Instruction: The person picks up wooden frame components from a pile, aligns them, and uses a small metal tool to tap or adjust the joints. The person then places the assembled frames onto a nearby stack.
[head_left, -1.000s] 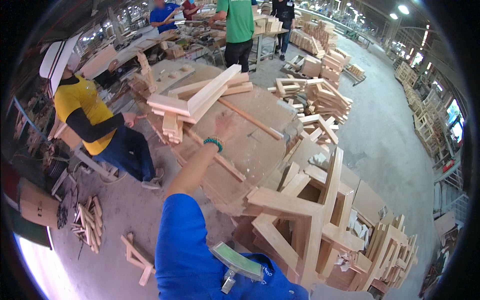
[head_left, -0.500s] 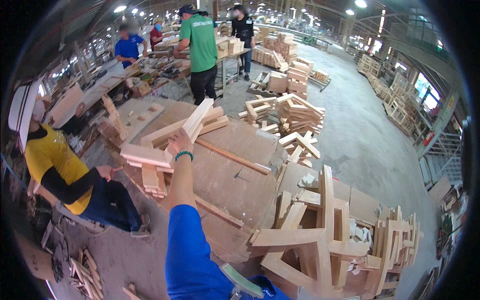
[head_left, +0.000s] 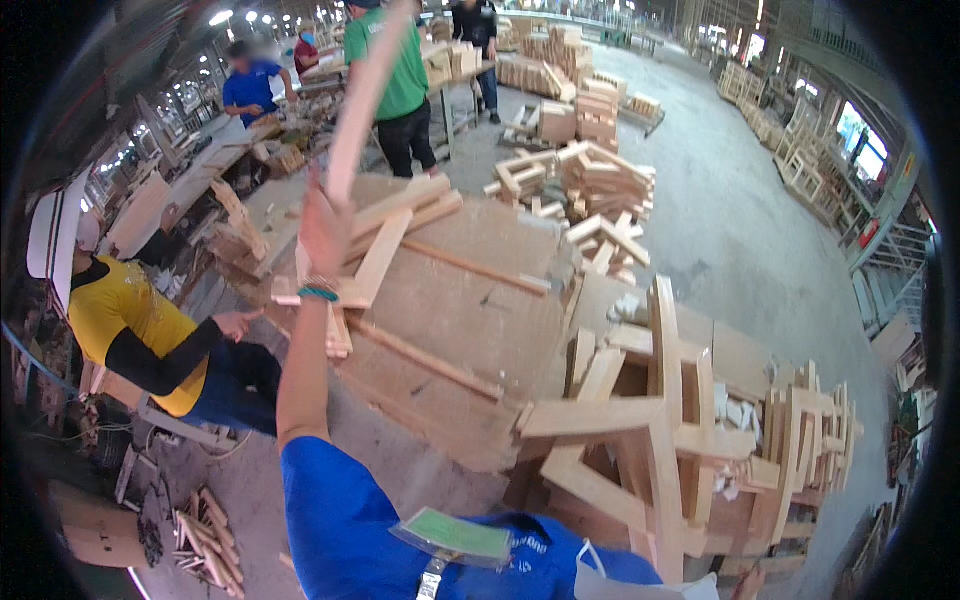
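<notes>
- Since half a sec ago: left hand (head_left: 325, 225) has gone from low among the stacked slats to raised, w/ a long wood slat (head_left: 362, 100) now lifted clear of the pile and pointing up toward the top edge; view has also swung, so the worktable sits more central.
- Left fingers closed round the slat's lower end; green wristband (head_left: 318, 293) just below the hand. Slat tilts slightly right of upright, blurred along its length.
- Right hand: not in view, so can't tell its state.
- Step, as I judge it: picking one slat off the pile – lift is done, slat is in the air, not yet set anywhere. Next move would call for a firm grip at the one held end, since the long free end swings wide, and clearance from the person in the green shirt (head_left: 395, 70) behind it.
- Pile of slats (head_left: 385, 235) lies on the worktable (head_left: 480, 320), criss-crossed, pale raw timber, flat rectangular section, square-cut ends.
- Table top: plain brown board, scuffed; a thin long strip (head_left: 475, 268) lies diagonally on it, apart from the pile.
- Right of the table: assembled wood frames (head_left: 650, 440), pale, unfinished, stacked at angles.
- Seated person in a yellow shirt (head_left: 130, 320) at left, one hand near the table edge.
</notes>
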